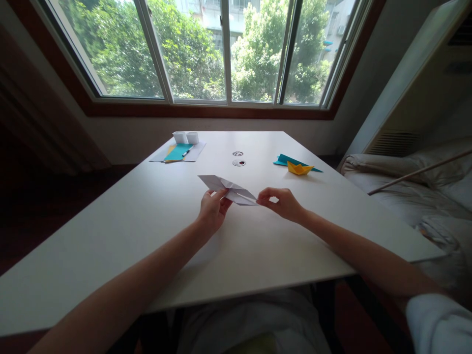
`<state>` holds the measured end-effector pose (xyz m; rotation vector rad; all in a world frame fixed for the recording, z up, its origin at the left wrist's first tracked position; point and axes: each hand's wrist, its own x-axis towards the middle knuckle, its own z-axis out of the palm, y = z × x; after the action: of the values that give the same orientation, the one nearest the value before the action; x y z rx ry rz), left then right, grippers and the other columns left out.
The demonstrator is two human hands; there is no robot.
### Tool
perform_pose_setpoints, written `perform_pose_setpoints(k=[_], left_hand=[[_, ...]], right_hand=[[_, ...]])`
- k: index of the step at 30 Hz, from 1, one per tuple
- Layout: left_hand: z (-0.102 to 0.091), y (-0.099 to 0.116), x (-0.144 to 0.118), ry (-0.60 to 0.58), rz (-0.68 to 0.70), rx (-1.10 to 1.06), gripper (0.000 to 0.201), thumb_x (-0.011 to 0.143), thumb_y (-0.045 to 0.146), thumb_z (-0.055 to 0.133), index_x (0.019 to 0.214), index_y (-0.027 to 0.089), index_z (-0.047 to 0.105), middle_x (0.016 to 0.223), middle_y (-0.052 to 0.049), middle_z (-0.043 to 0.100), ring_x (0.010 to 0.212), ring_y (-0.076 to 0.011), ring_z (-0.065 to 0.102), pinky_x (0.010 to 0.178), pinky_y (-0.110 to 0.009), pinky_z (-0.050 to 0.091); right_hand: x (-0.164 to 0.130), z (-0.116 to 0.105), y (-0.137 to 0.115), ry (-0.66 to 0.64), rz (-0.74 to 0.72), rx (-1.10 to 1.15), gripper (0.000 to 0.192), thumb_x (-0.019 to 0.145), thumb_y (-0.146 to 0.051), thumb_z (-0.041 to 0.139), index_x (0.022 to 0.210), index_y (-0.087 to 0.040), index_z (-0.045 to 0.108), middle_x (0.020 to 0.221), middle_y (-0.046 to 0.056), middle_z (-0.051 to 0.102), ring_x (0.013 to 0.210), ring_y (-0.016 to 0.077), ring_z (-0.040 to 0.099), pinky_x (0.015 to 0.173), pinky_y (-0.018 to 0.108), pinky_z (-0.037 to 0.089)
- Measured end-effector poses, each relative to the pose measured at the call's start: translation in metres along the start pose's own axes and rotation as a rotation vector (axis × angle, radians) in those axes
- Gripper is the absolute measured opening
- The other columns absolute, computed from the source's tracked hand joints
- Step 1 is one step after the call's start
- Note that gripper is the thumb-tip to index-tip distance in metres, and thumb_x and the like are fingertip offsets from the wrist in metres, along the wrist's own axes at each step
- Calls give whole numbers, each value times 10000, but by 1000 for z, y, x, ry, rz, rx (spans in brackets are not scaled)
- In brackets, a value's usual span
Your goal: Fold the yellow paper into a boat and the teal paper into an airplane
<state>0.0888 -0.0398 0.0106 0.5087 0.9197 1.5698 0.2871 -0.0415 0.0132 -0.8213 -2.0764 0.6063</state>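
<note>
A folded sheet of white paper (239, 192) is held just above the table, with creases and a narrow gap between its layers. My left hand (214, 209) grips its lower left part, thumb on top and fingers beneath. At the paper's pointed right end, my right hand (280, 202) pinches the tip between thumb and index finger. Past my right hand lie a yellow paper boat (300, 168) and a blue folded paper plane (291, 159), close together.
The white table (155, 221) extends toward the window. At its far left are white containers (179, 137), blue paper (178, 152), yellow and white sheets, and a pen (188, 150). Round discs (239, 162) lie in the middle. A sofa (398, 172) stands at the right.
</note>
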Motion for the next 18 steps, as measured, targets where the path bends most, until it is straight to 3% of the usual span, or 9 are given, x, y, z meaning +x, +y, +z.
perform_pose_setpoints(k=[5,8,11,14,18], left_hand=[[-4,4,0,-4,160,185,362,681,84,614,962,188,410,804,-11,616,670,-118,607,603,-251,523],[-4,5,-4,-93,233,320,436,657,148,658,993,206,387,809,-6,617,722,-151,609,619,-310,530],[-2,3,-10,-191,208,440,430,645,190,671,981,192,403,795,-9,613,724,-167,609,610,-338,532],[0,0,-17,-281,172,485,423,645,219,674,977,174,414,784,-16,616,700,-166,608,598,-341,532],[3,0,-23,-390,151,513,432,629,249,692,967,157,439,761,-15,610,687,-166,604,580,-313,523]], right_hand=[[2,-3,1,-77,-46,-65,200,726,-363,633,815,-186,615,795,28,663,700,144,614,645,276,501],[4,-2,-3,21,-21,-78,187,789,-365,563,818,-184,600,792,38,657,705,147,614,639,284,505],[4,2,-8,110,-8,-88,192,781,-374,573,820,-186,575,777,40,643,685,145,610,602,277,512],[4,8,-13,106,-45,-106,265,699,-385,659,855,-195,559,831,41,630,673,143,603,576,275,518],[2,14,-14,134,-6,-103,233,727,-328,624,909,-198,557,857,46,612,670,134,594,563,267,519]])
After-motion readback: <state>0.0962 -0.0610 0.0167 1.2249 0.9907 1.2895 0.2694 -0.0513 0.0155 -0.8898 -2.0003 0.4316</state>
